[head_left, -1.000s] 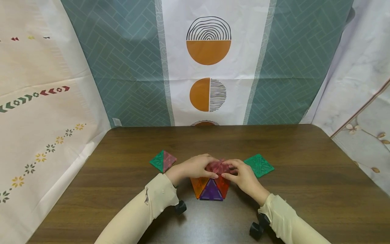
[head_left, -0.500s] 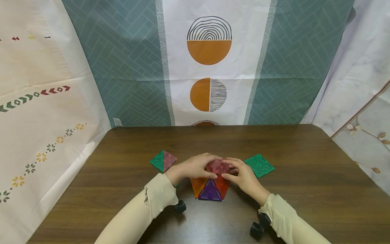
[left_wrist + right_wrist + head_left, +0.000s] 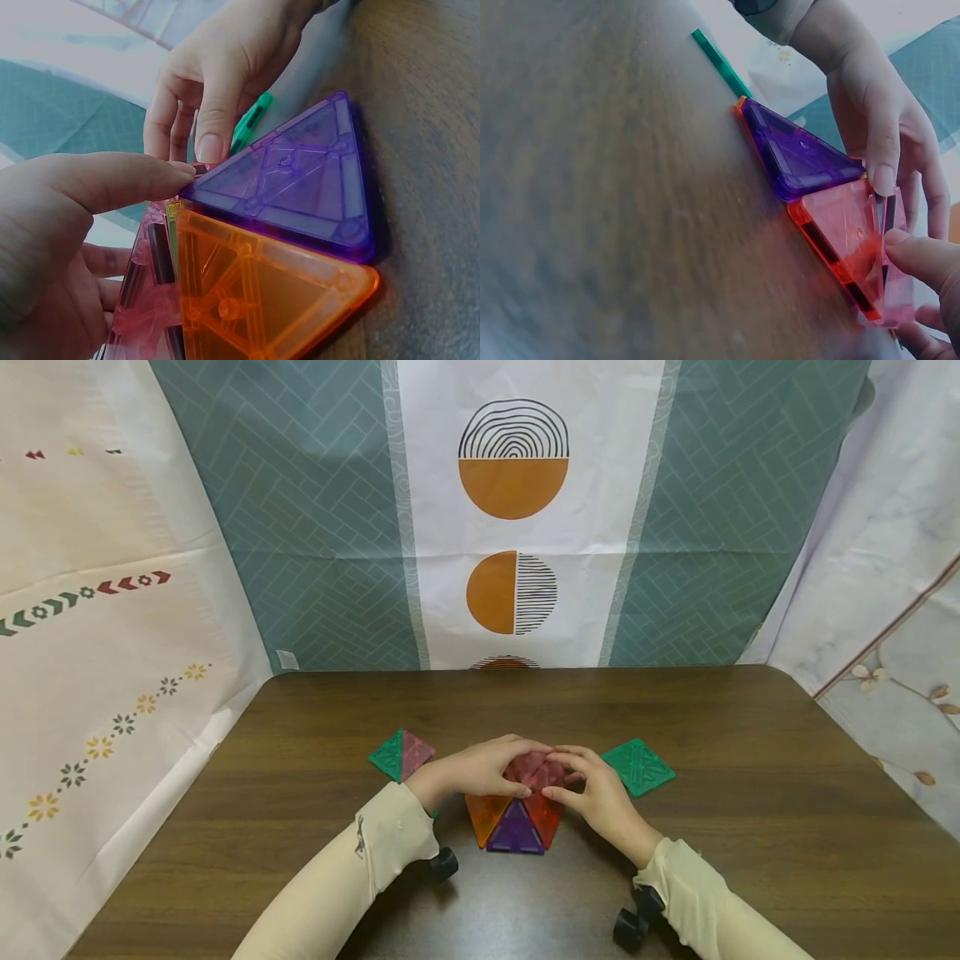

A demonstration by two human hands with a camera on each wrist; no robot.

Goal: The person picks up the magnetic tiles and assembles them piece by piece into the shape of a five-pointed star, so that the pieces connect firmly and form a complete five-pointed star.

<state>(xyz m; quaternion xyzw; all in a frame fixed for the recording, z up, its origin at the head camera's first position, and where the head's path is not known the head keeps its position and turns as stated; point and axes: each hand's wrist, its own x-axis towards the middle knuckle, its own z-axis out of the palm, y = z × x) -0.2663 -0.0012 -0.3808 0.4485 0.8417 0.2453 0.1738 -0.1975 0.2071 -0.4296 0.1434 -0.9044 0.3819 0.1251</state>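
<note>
A small build of translucent magnetic tiles stands on the table, with pink tiles [image 3: 534,770] on its top. Below them, a purple triangle tile [image 3: 516,828] faces the near side, between an orange triangle tile [image 3: 483,814] and a red one [image 3: 546,814]. My left hand [image 3: 491,766] grips the pink top from the left, thumb near the purple tile's tip and fingers at the far side. From the right, my right hand [image 3: 596,787] holds the same top between thumb and fingers. The build's far side is hidden in the head view.
To the left lies a green and pink pair of triangle tiles [image 3: 401,755]. Two green triangle tiles [image 3: 637,767] lie to the right. A sliver of green shows beside my left wrist. Patterned cloths [image 3: 330,527] hang behind the brown table [image 3: 300,860].
Both hands keep their hold on the pink top. My left fingers have slid a little rightward along its far side. The build has shifted slightly left.
</note>
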